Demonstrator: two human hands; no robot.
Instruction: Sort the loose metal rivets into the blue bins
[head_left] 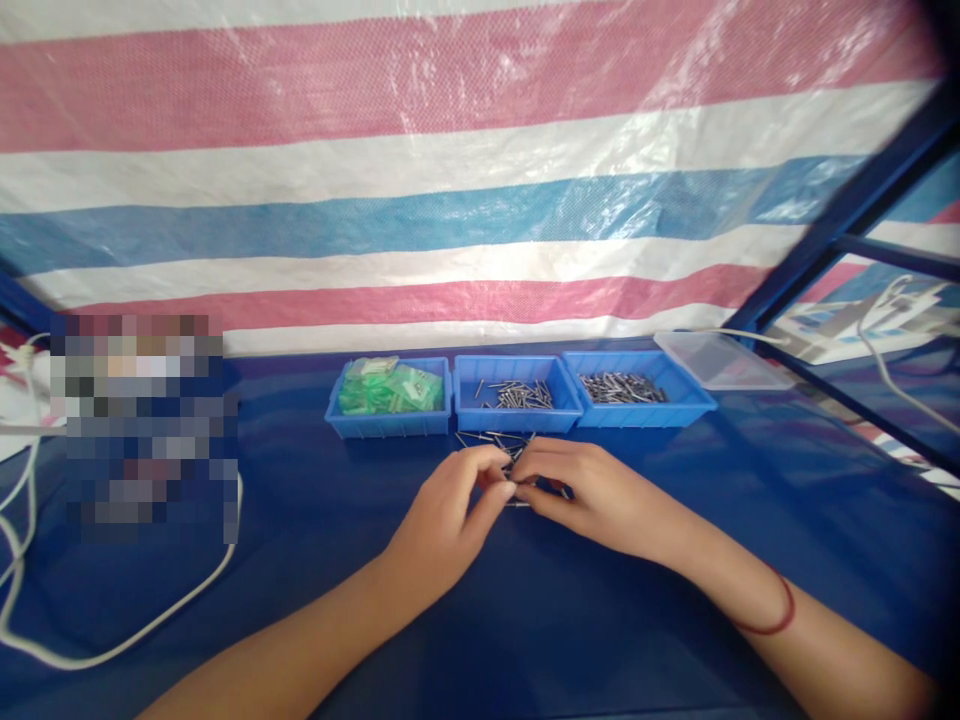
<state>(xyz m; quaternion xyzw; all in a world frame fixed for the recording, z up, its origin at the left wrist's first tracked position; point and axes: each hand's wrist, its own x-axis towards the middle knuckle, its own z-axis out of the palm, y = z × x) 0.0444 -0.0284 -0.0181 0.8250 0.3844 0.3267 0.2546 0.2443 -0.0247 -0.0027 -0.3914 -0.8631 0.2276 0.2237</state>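
My left hand (450, 515) and my right hand (581, 490) meet on the blue table, fingertips pinched together over a small metal piece too small to name. A scatter of loose metal pins (495, 440) lies just beyond the fingers. Behind them stand three blue trays: the left tray (386, 425) holds green plastic parts, the middle tray (517, 418) holds a few metal pins, the right tray (649, 412) holds many metal pins.
A clear plastic lid (720, 360) lies right of the trays. A white cable (135, 630) loops over the table's left side. A dark blue metal frame (847, 220) slants at the right. A striped tarp (450, 180) hangs behind.
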